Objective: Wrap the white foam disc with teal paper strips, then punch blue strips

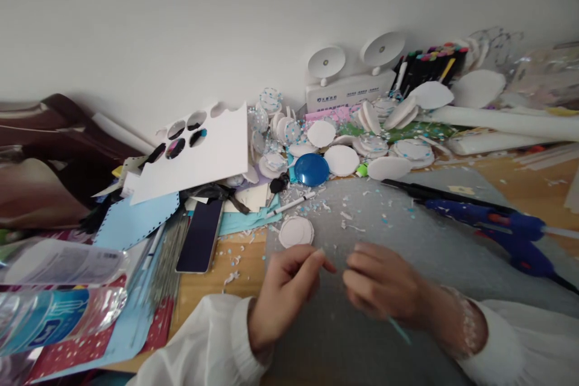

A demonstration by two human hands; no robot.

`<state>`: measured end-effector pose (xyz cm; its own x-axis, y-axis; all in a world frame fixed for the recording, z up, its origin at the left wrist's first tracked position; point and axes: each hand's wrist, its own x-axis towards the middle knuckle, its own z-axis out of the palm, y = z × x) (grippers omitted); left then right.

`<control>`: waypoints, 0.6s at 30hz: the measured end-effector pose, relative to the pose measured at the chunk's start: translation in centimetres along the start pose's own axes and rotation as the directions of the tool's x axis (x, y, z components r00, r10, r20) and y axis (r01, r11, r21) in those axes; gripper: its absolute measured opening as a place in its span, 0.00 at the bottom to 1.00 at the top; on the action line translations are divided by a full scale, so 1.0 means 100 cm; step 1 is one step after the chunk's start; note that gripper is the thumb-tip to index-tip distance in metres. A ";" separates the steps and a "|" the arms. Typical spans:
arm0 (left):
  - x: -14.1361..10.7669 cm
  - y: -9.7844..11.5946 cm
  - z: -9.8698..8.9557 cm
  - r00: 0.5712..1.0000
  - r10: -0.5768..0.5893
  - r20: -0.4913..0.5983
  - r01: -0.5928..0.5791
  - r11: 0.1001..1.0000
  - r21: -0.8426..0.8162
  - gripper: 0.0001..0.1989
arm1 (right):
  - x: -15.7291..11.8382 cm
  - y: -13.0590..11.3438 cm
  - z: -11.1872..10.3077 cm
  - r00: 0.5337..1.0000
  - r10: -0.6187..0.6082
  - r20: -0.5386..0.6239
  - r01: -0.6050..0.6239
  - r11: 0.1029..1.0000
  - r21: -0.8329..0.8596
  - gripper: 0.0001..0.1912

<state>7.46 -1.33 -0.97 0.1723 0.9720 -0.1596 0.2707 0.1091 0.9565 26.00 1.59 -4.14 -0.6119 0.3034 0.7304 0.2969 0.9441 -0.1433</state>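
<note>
Both hands are over the grey mat (362, 217), a small gap between them. My left hand (292, 289) has its fingers curled and pressed together; whatever they hold, if anything, is too small to make out. Just beyond it lie white foam discs (296, 231), one on another. My right hand (384, 283) is closed and a little blurred, with a thin light-blue strip (400, 330) sticking out below its fingers. Blue and white scraps are scattered on the mat past both hands.
A blue glue gun (493, 223) and black scissors or a similar tool lie right. Behind are a blue round lid (312, 169), many white discs, and markers (434, 60). Left are a phone (200, 236), a punched white board (212, 157) and plastic bottles (54, 319).
</note>
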 end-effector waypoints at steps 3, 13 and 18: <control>0.004 -0.007 -0.025 0.884 0.467 0.022 -0.442 0.821 0.361 0.07 | -0.011 0.004 0.003 0.899 0.428 -0.096 -0.410 0.897 0.165 0.08; 0.024 -0.052 -0.049 0.776 0.576 0.256 -0.568 0.463 0.680 0.07 | -0.018 0.003 0.007 0.664 0.748 -0.011 -0.664 0.595 0.452 0.05; 0.017 -0.045 -0.045 0.801 0.575 0.168 -0.554 0.604 0.573 0.09 | -0.019 0.000 0.005 0.668 0.743 0.041 -0.645 0.552 0.528 0.07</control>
<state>2.26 0.79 -4.43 0.4526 0.8061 0.3813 0.6111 -0.5918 0.5257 26.79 1.07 -5.85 -0.2183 0.9092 0.3546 0.1716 0.3935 -0.9032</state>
